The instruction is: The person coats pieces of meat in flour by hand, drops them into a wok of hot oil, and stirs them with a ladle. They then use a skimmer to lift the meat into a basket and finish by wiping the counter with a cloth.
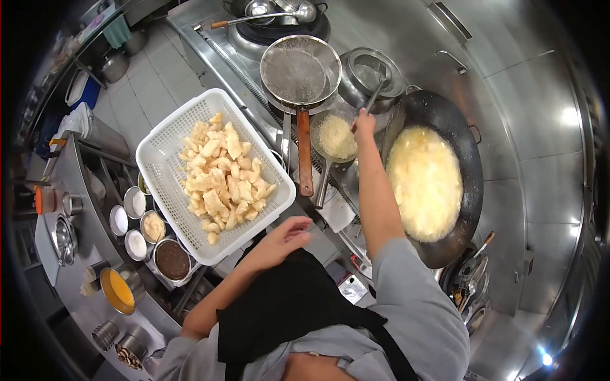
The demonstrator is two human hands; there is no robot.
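Observation:
My right hand is closed round the metal handle of a ladle, whose far end reaches over a metal pot. Below that hand lies a small strainer with pale crumbs in it. To its right, a large black wok holds bubbling, foamy yellow oil. My left hand hangs in front of the black apron with its fingers loosely stretched, holding nothing. Near it stands a white perforated basket with a heap of pale golden fried pieces.
A big wire strainer with a wooden handle lies across a pot. On the left counter stand several seasoning tins and a bowl of orange-yellow liquid. Several utensils sit below the wok. A wall tap juts out behind.

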